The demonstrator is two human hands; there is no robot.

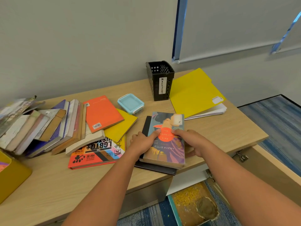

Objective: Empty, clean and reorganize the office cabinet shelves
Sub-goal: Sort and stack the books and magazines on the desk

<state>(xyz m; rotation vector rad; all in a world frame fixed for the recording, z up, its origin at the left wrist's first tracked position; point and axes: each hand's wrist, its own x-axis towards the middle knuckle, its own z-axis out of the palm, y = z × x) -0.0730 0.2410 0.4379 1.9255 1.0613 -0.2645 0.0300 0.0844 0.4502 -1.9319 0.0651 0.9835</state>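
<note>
We hold a paperback novel (pixel 166 141) from both sides: our left hand (pixel 143 141) grips its left edge with the thumb laid over the cover, and our right hand (pixel 190 142) grips the right edge, thumb on top, fingers curled under where we cannot see them. Our thumbs cover part of the orange title circle. The novel lies on a black book (pixel 154 168), mostly hidden beneath it, near the front edge of the wooden table (pixel 48 185).

To the left, a leaning row of books (pixel 40 126) is blurred and cut off by the frame edge; we cannot read their spines. An orange notebook (pixel 103 113) lies tilted on that row and over a yellow book (pixel 121 126). A red hardcover (pixel 96 153) lies flat underneath, its title partly hidden. Behind the novel sit a light blue lidded box (pixel 130 103), a black perforated bin labelled MAGAZINE (pixel 160 80) and a yellow folder (pixel 193 93) over loose papers. A yellow object (pixel 11 175) at the lower left is cut off. On the floor below the table lies another book (pixel 193 207), partly out of frame.
</note>
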